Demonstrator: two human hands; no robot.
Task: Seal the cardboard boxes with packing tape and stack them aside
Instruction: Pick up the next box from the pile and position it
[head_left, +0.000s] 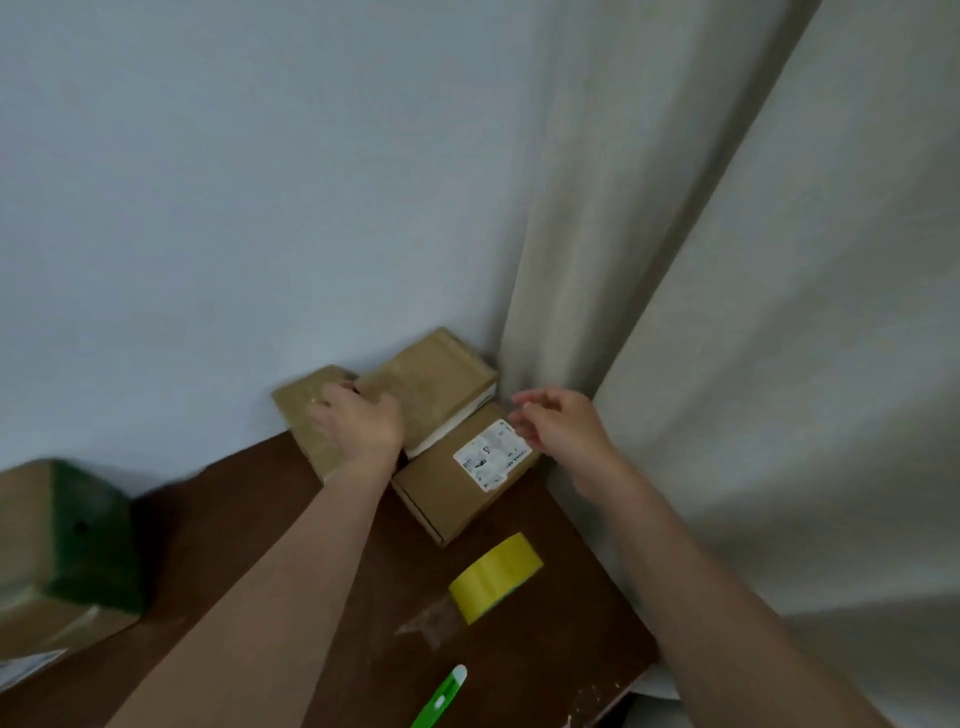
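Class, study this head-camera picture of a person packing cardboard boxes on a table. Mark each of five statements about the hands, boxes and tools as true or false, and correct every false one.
1. The left hand rests on a small cardboard box by the wall. True.
2. The right hand grips the yellow tape roll. False: the roll lies on the brown table, and the right hand holds nothing, hovering over the labelled box.
3. A box is stacked on the labelled box. True.
4. The green utility knife lies on top of a box. False: it lies on the table near the front edge.
5. The tape roll is blue. False: it is yellow.
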